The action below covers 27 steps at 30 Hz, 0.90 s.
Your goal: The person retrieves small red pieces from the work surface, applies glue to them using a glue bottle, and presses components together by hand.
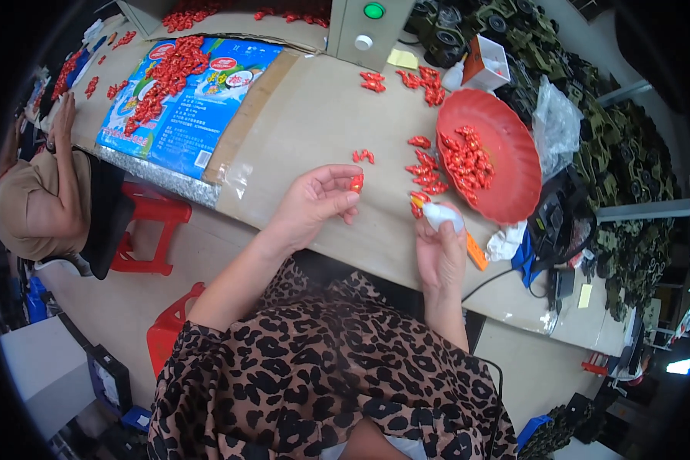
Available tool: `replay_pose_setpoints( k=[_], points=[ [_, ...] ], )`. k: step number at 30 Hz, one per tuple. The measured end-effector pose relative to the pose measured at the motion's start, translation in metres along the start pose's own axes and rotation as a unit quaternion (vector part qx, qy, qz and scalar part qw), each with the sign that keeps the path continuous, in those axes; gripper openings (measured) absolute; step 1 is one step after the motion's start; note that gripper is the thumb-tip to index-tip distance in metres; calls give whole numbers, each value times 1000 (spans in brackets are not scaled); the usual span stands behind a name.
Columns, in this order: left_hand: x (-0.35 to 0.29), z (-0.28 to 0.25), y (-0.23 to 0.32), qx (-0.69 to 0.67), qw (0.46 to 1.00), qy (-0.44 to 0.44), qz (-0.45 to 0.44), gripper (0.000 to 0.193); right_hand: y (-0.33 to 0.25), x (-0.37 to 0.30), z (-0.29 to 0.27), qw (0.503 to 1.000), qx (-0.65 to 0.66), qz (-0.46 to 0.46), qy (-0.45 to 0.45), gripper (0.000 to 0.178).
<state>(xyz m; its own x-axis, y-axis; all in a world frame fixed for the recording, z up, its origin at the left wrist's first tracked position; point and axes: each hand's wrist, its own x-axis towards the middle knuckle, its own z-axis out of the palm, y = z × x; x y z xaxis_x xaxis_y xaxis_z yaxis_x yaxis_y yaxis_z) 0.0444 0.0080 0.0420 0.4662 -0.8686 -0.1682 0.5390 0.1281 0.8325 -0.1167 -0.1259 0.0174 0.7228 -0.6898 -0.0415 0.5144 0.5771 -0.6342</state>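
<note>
Between the thumb and fingers of my left hand is a small red plastic piece, held above the table. My right hand is wrapped round a white squeeze bottle with a yellowish tip, tilted toward the left. Beside that tip lies a column of red pieces, just left of a red scalloped bowl that holds a heap of similar pieces. A few small red parts lie on the table beyond my left hand.
Blue printed cardboard with a pile of red pieces covers the table's left part. A grey box with a green button stands at the back. Dark green toy vehicles are heaped at right. Another person sits at left near red stools.
</note>
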Motion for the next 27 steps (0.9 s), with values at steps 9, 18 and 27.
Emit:
replay_pose_setpoints(
  k=[9, 18, 27],
  points=[
    [-9, 22, -35, 113, 987, 41, 102, 28, 4, -1, 10, 1000, -4, 8, -9, 24],
    [-5, 25, -53, 171, 971, 96, 139, 25, 7, -3, 9, 994, -87, -67, -7, 24],
    [-6, 24, -58, 154, 964, 122, 180, 26, 17, -12, 12, 942, -271, -196, -41, 26]
  ],
)
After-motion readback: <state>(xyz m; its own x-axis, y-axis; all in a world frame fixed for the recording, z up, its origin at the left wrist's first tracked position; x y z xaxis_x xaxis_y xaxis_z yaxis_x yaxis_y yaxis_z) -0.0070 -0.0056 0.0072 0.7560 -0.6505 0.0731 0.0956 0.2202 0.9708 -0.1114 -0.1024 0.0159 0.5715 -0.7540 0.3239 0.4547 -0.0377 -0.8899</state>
